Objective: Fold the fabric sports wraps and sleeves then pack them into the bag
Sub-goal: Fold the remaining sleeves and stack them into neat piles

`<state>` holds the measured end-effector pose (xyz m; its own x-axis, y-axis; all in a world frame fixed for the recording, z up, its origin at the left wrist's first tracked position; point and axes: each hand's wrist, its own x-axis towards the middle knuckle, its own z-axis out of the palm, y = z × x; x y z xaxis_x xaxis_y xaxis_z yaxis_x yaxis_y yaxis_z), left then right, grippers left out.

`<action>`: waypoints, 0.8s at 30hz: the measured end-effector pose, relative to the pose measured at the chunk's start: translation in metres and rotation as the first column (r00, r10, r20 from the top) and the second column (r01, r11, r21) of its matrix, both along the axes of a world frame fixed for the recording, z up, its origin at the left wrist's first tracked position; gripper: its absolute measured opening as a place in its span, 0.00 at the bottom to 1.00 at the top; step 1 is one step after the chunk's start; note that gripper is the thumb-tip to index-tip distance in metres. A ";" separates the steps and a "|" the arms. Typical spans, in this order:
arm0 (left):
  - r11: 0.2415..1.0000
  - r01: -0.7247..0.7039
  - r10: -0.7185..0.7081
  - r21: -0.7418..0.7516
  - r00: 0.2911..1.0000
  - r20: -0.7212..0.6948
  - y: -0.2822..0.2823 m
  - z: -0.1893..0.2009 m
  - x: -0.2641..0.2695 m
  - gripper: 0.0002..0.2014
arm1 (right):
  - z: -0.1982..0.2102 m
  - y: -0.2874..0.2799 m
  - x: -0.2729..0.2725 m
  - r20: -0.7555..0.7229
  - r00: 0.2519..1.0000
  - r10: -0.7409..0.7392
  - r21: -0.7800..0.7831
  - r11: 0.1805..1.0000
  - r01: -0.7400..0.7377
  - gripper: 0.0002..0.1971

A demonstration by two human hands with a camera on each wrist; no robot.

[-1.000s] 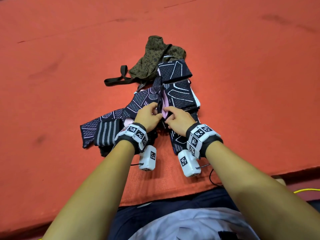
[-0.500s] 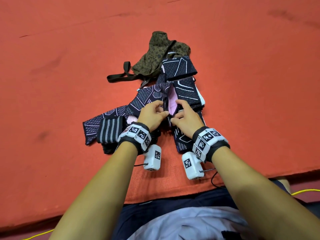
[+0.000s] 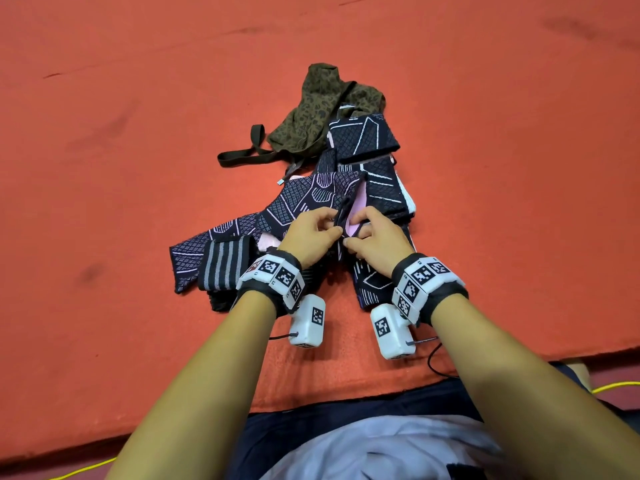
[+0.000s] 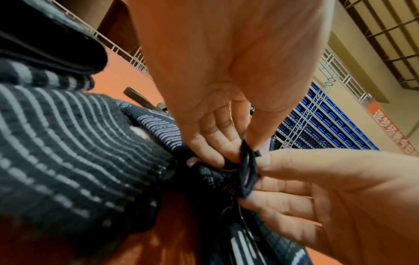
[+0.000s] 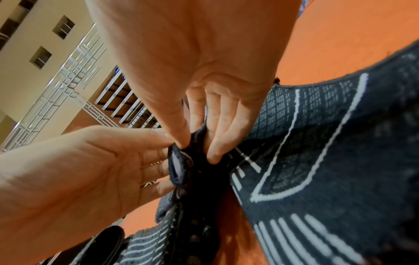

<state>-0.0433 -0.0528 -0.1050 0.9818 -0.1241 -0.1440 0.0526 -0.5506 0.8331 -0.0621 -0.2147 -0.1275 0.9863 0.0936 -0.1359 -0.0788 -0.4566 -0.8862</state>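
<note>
spreading across the red mat [image 3: 138, 168], a heap of dark patterned sleeves [image 3: 298, 199] beside a leopard-print bag [image 3: 311, 109] and a striped wrap [image 3: 225, 268]. pinching one sleeve's dark cuff [image 4: 248, 172] at the near side of the heap, left hand [image 3: 310, 233] and right hand [image 3: 377, 240], thumbs and fingertips closed on its pink-lined rim.
</note>
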 end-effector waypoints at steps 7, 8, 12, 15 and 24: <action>1.000 -0.014 0.013 -0.017 0.999 -0.031 -0.001 -0.001 -0.002 0.16 | 0.005 -0.007 0.002 0.024 0.996 -0.088 -0.137 0.987 0.090 0.03; 1.000 -0.013 0.013 -0.010 1.000 -0.028 0.000 0.000 -0.003 0.18 | 0.005 -0.007 0.002 0.013 0.995 -0.102 -0.126 0.987 0.103 0.03; 1.000 0.007 -0.007 -0.016 1.000 -0.013 0.003 0.005 -0.005 0.10 | 0.004 -0.007 0.003 -0.009 0.985 -0.175 -0.128 0.977 0.172 0.03; 0.999 0.040 -0.040 -0.032 0.999 0.011 0.000 0.011 -0.007 0.09 | 0.004 -0.005 0.002 -0.049 0.979 -0.195 -0.055 0.980 0.193 0.09; 0.970 0.187 -0.201 -0.153 0.976 -0.082 -0.026 0.039 -0.022 0.08 | 0.004 -0.012 -0.004 -0.015 0.999 -0.051 -0.020 0.998 0.051 0.25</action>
<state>-0.0653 -0.0789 -0.0657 0.9193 -0.3371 -0.2029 0.0400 -0.4330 0.9005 -0.0665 -0.2263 -0.1233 0.9875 0.0403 -0.1526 -0.1161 -0.4694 -0.8753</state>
